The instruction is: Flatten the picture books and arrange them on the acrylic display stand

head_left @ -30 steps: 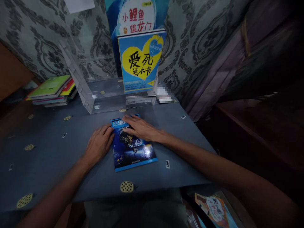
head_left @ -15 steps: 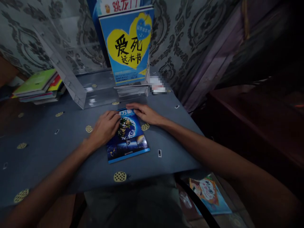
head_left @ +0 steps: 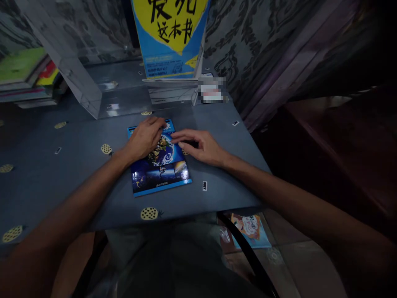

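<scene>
A blue book (head_left: 161, 171) with a planet on its cover lies closed and slightly turned on the grey-blue tablecloth (head_left: 226, 190). My left hand (head_left: 145, 136) rests across the upper left of its cover, fingers laid on it and hiding much of the title. From the right, my right hand (head_left: 203, 145) reaches over the book's edge; its fingers are stretched out, with the thumb apart, and the fingertips are at the cover beside the planet. Neither hand is gripping the book.
A clear acrylic stand (head_left: 89, 93) holds an upright blue and yellow book (head_left: 172, 54) behind my hands. Stacked books (head_left: 27, 78) sit at the far left. A blurred-out item (head_left: 212, 91) lies by the stand's right end. Another book (head_left: 251, 231) is on the floor at lower right.
The view has tipped downward. My left hand has slid further over the top of the book, while my right hand has come from its top edge down to its right side.
</scene>
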The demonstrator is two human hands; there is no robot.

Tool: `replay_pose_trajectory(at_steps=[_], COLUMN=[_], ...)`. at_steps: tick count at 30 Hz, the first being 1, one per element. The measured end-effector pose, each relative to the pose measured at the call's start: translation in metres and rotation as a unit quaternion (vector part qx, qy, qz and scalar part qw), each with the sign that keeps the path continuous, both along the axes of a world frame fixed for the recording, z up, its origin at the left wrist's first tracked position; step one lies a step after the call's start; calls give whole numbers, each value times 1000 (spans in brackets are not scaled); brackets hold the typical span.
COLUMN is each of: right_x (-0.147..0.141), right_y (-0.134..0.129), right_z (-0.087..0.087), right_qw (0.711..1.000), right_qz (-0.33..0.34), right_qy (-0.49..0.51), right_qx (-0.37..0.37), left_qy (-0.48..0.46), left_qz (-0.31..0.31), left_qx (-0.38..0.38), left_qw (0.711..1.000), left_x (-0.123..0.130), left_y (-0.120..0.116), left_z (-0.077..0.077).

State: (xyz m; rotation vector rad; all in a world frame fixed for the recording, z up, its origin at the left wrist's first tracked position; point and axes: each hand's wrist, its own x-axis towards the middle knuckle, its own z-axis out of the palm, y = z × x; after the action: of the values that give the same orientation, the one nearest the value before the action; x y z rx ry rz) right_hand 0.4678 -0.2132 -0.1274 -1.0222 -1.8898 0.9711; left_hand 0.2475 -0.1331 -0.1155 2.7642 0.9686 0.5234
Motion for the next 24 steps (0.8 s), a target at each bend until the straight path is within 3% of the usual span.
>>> replay_pose_trajectory(at_steps=[5, 11, 16, 21, 24], right_x=[1, 3, -34, -89, -94], right_y=[-51, -99, -112, -109, -108], right_z=[9, 12, 15, 17, 16], right_qw=[996, 990, 967, 935, 927], right_qz=[-23, -1, 49, 188, 207], right_qy=[-74, -97, -161, -235, -259], right_qx=[38, 104, 193, 185, 172], left_qy=[2, 10, 36, 27, 28], left_qz=[3, 10, 27, 25, 26], left_qx=[8, 33, 57, 62, 57], left_qw=[1000, 999, 997, 997, 998], left_x=[1, 4, 6, 4, 3], left_y=[1, -3, -6, -6, -5], left_z=[-2, -5, -5, -7, -6])
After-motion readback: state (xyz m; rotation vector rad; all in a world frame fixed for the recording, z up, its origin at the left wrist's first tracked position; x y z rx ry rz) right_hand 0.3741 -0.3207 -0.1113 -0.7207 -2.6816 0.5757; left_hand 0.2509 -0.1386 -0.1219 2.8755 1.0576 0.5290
